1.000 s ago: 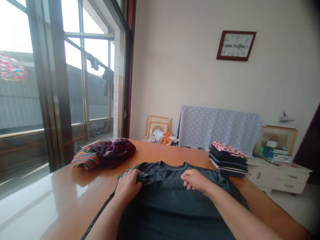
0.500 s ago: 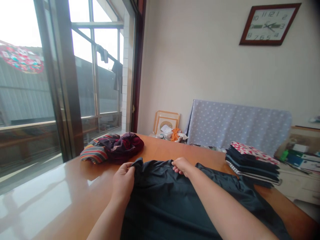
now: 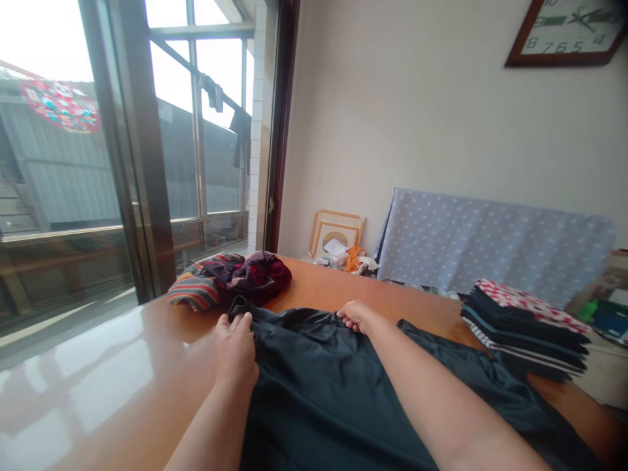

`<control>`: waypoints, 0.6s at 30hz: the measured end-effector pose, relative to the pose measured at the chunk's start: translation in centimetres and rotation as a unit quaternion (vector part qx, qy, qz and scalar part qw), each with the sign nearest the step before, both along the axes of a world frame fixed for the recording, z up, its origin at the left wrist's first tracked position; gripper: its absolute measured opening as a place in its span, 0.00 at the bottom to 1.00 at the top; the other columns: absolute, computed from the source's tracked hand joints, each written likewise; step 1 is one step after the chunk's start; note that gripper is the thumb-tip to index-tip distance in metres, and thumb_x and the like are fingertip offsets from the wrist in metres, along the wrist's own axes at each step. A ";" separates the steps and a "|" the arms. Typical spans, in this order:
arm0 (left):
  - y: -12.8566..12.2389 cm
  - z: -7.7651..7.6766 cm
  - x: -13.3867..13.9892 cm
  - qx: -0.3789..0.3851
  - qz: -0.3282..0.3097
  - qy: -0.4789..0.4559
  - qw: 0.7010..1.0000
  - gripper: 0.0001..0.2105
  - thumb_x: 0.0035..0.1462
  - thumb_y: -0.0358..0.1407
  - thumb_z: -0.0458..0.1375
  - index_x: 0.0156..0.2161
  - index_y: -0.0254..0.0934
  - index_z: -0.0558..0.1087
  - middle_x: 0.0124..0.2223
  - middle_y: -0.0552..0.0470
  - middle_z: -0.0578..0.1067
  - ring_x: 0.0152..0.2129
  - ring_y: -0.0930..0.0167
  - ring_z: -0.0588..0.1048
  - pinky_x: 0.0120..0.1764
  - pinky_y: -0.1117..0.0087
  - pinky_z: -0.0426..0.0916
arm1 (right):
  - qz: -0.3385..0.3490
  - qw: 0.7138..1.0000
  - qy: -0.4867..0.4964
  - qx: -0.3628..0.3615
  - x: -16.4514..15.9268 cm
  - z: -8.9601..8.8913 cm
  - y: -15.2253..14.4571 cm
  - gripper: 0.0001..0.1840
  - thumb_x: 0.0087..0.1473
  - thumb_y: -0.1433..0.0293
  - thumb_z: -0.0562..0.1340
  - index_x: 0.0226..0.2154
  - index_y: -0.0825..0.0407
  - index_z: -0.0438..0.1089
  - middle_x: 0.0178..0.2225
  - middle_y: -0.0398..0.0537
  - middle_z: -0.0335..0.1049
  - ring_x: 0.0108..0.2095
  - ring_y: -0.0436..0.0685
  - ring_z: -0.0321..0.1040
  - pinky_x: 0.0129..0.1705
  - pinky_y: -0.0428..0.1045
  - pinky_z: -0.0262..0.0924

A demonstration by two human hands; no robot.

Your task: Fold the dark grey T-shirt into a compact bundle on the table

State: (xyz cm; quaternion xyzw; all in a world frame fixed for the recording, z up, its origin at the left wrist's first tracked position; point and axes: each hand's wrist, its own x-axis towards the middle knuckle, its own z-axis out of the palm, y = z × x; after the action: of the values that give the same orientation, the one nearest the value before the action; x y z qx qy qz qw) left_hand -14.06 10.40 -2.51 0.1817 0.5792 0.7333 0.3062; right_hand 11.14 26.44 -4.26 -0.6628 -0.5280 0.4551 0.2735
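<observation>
Across the near part of the table (image 3: 161, 366), a dark garment (image 3: 318, 399) is lying spread out in front of you, its lower end running past the bottom of the view. Your left hand (image 3: 238, 350) is resting at its upper left corner, fingers lying close together over the cloth; your thumb is staying out of sight, so I cannot tell whether you are pinching the fabric there. Your right hand (image 3: 357, 318) is gripping the top edge farther along, fingertips curling and pressing the cloth between them. You are probably holding two spots on that edge so the stretch between them is under control, though loose creases are showing below it.

Near the surface's far left corner, a purple and striped bundle (image 3: 255, 278) is sitting crumpled, just beyond the garment. Toward the right edge, a folded stack (image 3: 527, 333) is standing with a red-and-white patterned piece on top, seemingly set aside there to leave you working room in the middle. Beyond the far edge, a pale dotted cloth (image 3: 490, 239) is hanging in broad folds.
</observation>
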 end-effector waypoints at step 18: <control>0.6 -1.7 1.0 0.048 -0.031 0.145 0.988 0.33 0.63 0.38 0.53 0.70 0.37 0.49 0.70 0.37 0.58 0.66 0.63 0.60 0.65 0.60 0.57 | -0.070 0.959 0.233 0.143 0.6 -1.1 1.1 0.16 0.61 0.71 0.58 0.52 0.46 0.62 0.48 0.52 0.72 0.50 0.54 0.74 0.48 0.48 0.70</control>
State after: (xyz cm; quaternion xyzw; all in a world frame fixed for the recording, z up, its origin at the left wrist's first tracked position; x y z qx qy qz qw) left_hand -13.07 10.96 -4.21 0.3190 0.5759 0.7159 0.2326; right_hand 11.77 27.51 -5.36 -0.5278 -0.4615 0.4967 0.5116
